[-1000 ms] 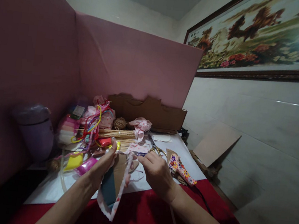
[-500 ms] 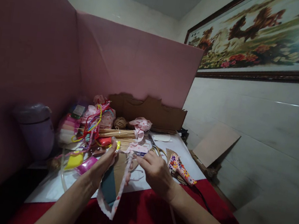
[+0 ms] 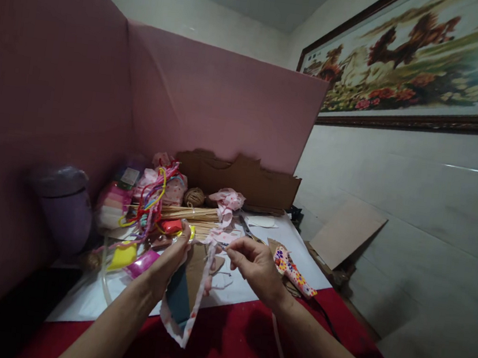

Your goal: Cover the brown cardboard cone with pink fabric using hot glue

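Observation:
My left hand (image 3: 175, 255) grips a pointed cardboard piece (image 3: 194, 275), brown and dark teal, its edges wrapped in white fabric with small pink-red marks. Fingertips of that hand show behind its right edge. Just right of the piece's upper edge, my right hand (image 3: 254, 265) is closed in a pinch; whatever lies between thumb and forefinger is too small to make out. Behind the right hand, scissors (image 3: 247, 226) lie partly hidden. A crumpled strip of pink patterned fabric (image 3: 228, 204) rests beyond the cardboard piece.
Bamboo sticks (image 3: 186, 213), a ball of twine (image 3: 194, 197), coloured cords (image 3: 159, 192) and a yellow packet (image 3: 122, 256) crowd the left and back. A purple cup (image 3: 63, 210) stands far left. Flower-patterned fabric (image 3: 297, 273) lies right. Torn cardboard (image 3: 239, 179) leans behind.
My right hand has drawn slightly right, away from the piece's edge, with its fingers more tightly pinched. My left hand still holds the cardboard piece. The view has shifted slightly.

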`<state>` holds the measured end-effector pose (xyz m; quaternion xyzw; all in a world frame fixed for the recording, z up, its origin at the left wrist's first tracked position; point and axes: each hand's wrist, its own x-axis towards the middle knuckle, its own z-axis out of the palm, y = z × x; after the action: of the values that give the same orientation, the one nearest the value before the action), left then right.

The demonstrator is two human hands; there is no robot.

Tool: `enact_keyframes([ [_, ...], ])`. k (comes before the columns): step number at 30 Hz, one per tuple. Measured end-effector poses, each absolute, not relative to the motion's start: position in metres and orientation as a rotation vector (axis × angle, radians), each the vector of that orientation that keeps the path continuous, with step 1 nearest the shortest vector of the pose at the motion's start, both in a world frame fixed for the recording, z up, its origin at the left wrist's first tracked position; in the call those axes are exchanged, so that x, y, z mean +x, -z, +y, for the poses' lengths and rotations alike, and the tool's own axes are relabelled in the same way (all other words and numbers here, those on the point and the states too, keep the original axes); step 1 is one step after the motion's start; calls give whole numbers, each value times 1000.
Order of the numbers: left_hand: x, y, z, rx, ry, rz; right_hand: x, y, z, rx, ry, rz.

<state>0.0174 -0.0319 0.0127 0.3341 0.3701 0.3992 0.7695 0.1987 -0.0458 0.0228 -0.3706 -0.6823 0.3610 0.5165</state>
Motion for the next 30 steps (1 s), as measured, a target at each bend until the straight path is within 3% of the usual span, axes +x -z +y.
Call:
enact_keyframes([
  [10,13,0,-23,719,-980,881,197,-7,-52,-909,-255,-1975],
  [30,17,-6,-31,975,-752,711,205,-4,-47,-843,43,-2111],
])
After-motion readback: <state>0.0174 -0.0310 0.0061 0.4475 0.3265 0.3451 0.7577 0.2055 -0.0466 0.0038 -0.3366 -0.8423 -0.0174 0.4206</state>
